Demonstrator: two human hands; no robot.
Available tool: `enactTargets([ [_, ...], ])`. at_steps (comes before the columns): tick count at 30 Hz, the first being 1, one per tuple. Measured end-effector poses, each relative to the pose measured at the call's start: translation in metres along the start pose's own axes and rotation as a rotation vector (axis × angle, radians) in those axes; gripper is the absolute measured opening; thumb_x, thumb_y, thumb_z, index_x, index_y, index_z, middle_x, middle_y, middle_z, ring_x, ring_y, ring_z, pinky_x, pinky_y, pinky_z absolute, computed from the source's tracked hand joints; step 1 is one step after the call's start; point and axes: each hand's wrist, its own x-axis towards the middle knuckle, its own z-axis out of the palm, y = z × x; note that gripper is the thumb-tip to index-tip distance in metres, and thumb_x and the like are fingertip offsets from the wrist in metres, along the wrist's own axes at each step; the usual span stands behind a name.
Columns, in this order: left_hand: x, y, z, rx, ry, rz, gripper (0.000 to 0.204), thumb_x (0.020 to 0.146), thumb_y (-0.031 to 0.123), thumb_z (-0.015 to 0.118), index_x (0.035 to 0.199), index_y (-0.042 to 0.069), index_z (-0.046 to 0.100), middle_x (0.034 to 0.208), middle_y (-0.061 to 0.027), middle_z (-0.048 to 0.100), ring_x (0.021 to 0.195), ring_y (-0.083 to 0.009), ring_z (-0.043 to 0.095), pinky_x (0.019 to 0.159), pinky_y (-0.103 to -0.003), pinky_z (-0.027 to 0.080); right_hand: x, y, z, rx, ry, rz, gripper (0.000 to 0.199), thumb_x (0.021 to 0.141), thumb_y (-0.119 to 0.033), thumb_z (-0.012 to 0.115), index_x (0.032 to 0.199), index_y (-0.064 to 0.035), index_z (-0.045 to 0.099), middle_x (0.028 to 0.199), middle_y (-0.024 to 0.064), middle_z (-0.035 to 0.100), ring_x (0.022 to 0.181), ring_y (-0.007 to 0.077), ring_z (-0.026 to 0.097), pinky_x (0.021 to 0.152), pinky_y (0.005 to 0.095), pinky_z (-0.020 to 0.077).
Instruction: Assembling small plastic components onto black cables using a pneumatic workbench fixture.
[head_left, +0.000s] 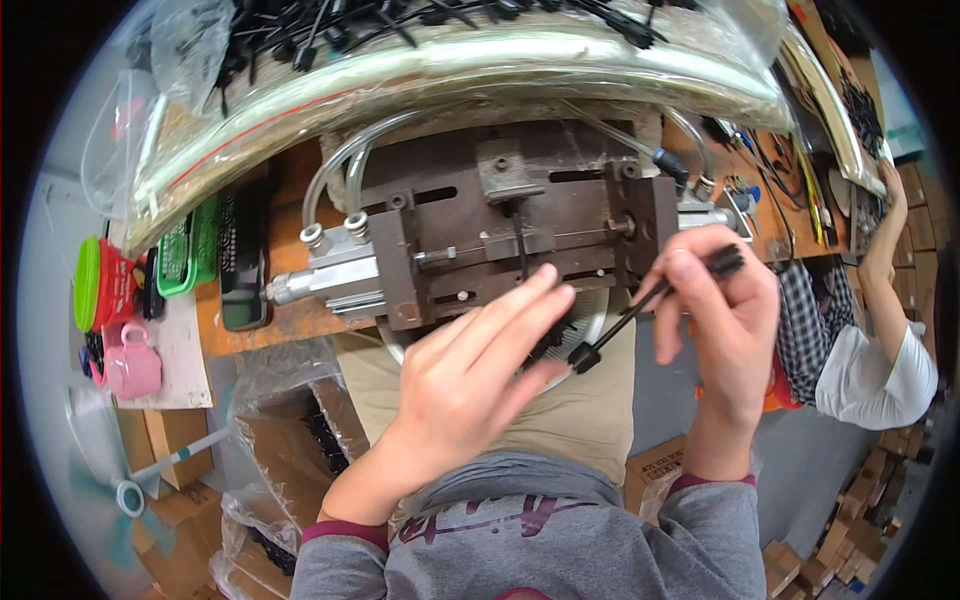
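One slim black part (622, 323) with a thick knobbed end slants in front of the person's lap, just off the near edge of a brown metal fixture (455, 200). The right hand (712, 305) pinches it between thumb and fingers; a fluted black head juts out past the fingertips, though whether it belongs to the same part is unclear. The left hand (480, 365) has its fingers stretched straight and side by side, thumb apart and near the knobbed end; what lies under its palm is hidden. Below, a white basket (598, 312) is partly covered by the hands.

Another black rod (519, 238) stands at the fixture's middle. Silver cylinders (325, 287) flank the fixture on both sides, with clear tubes (338, 162) curving back from them. The fixture sits on an orange wooden tabletop (288, 185), with a green basket (178, 255) and a pink cup (132, 362) off to the left. Behind it, many black parts (420, 18) lie heaped beyond a plastic-wrapped edge. Far right, a co-worker (880, 380) reaches forward.
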Motion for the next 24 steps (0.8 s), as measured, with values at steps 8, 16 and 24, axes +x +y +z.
enactTargets([
  [8, -0.008, 0.013, -0.016, -0.212, -0.014, 0.187, 0.038, 0.066, 0.005, 0.083, 0.104, 0.003, 0.075, 0.106, -0.014, 0.071, 0.086, -0.0246, 0.071, 0.069, -0.031, 0.057, 0.0, 0.004, 0.012, 0.139, -0.156, 0.07, 0.01, 0.099, -0.009, 0.06, 0.095, 0.0003, 0.061, 0.077, 0.0103, 0.069, 0.048, 0.0099, 0.06, 0.043, 0.0205, 0.0398],
  [16, -0.008, 0.013, -0.022, -0.161, -0.052, 0.26, 0.029, 0.07, 0.001, 0.075, 0.097, -0.01, 0.071, 0.121, -0.021, 0.067, 0.097, -0.0298, 0.07, 0.079, -0.035, 0.062, -0.002, 0.007, 0.016, 0.191, -0.216, 0.072, 0.01, 0.099, -0.01, 0.061, 0.098, 0.0003, 0.062, 0.079, 0.0094, 0.07, 0.05, 0.0094, 0.061, 0.044, 0.02, 0.0409],
  [24, -0.013, 0.002, -0.009, 0.112, 0.012, 0.103, 0.032, 0.067, -0.001, 0.078, 0.097, -0.005, 0.069, 0.124, -0.0208, 0.065, 0.094, -0.0308, 0.07, 0.078, -0.037, 0.057, 0.002, 0.015, 0.011, 0.164, -0.085, -0.316, 0.045, 0.104, -0.033, 0.049, 0.117, 0.0095, 0.057, 0.102, 0.0221, 0.069, 0.078, 0.0233, 0.071, 0.07, 0.0306, 0.0557],
])
